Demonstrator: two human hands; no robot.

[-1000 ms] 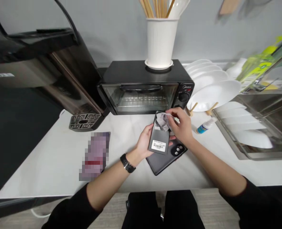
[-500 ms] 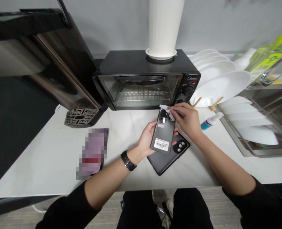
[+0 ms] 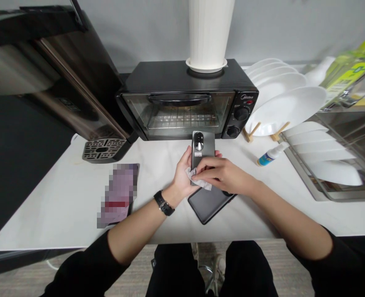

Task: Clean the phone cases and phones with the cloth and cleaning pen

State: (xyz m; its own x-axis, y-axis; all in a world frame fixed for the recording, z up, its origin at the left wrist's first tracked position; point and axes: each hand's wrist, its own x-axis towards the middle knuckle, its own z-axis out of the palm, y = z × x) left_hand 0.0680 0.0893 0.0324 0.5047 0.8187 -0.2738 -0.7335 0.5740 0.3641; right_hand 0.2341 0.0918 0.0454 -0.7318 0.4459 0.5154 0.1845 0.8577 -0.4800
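Right hand (image 3: 221, 175): fingers closed flat on a small white wipe (image 3: 198, 182), pressing it against the lower back of the grey phone (image 3: 202, 145). Half a second before, the wipe sat at the camera end. It had since travelled down over the label area, so the upper half, lens included, lay uncovered. By my judgement the wiping stroke had reached the lower part of the back.

Left hand (image 3: 182, 175): clamped round the phone's lower edge, holding it above the table (image 3: 77, 194), lens end toward the toaster oven (image 3: 182, 103). A second phone (image 3: 207, 203) lay face down on the table directly beneath both hands.

Containers:
- Toaster oven: door shut, bare wire rack seen through the glass.
- White ribbed holder (image 3: 209, 33) on the oven: top cropped, contents not visible.
- Wooden rack (image 3: 251, 136) to the right: white plates (image 3: 289, 101) standing on edge.
- Steel tray (image 3: 296, 167) beyond: more white plates, lying tilted.
- Small bottle (image 3: 269, 155) lay on its side just beside the tray.
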